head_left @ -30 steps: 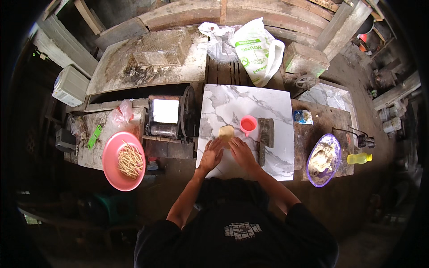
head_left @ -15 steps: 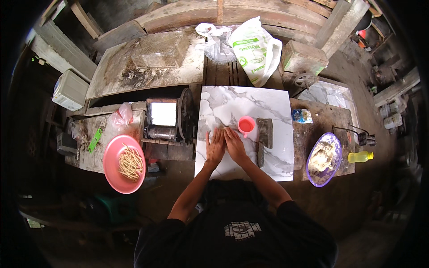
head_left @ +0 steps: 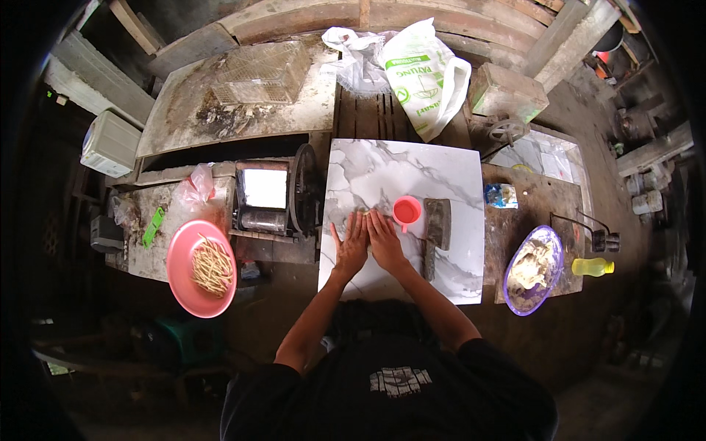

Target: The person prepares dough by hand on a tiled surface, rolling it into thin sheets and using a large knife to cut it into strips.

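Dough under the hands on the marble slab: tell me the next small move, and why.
Probably roll both palms forward: the left hand and right hand lie flat, side by side, on the marble slab, with only a sliver of dough showing at the fingertips.

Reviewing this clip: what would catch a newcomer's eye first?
Both hands, left hand and right hand, lie flat side by side on the white marble slab at centre. A small pink cup and a cleaver sit just right of them. At far left, a pink plate holds pale strips.

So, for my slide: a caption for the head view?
Both hands flat on a marble slab, cup and cleaver beside them.
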A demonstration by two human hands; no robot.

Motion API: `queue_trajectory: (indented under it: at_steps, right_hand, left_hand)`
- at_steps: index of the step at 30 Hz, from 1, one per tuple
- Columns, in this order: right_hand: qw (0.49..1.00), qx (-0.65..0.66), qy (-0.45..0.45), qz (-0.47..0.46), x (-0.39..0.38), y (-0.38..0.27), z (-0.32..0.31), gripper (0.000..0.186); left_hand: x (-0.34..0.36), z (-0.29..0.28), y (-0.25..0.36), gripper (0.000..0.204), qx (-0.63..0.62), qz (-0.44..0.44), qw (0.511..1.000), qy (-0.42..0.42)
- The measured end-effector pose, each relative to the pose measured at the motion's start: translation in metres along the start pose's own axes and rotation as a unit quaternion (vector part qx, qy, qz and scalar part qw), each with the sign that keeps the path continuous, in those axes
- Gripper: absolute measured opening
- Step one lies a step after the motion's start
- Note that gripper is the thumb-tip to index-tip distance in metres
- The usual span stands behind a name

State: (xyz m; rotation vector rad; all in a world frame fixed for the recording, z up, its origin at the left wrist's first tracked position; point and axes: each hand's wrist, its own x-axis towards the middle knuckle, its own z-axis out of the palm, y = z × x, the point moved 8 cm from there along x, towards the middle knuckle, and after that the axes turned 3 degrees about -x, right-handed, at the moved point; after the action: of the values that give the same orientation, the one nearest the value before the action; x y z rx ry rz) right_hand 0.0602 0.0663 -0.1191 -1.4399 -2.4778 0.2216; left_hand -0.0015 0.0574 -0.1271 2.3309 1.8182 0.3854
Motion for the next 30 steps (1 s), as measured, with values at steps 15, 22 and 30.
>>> queue_trajectory:
  at_steps: [15, 22, 30]
  right_hand:
    - [0.992, 0.123, 0.033, 0.016, 0.005, 0.010, -0.003, 0.059]
    - [0.996, 0.083, 0.005, -0.019, 0.011, 0.005, 0.002, 0.059]
    - [0.999, -0.025, -0.018, -0.005, 0.008, 0.006, 0.002, 0.063]
  left_hand:
    - [0.008, -0.009, -0.014, 0.050, -0.164, -0.042, 0.983, 0.068]
    - [0.014, -0.007, -0.005, 0.045, -0.053, -0.042, 0.997, 0.033]
    - [0.010, -0.005, -0.005, 0.049, -0.066, -0.038, 0.997, 0.011]
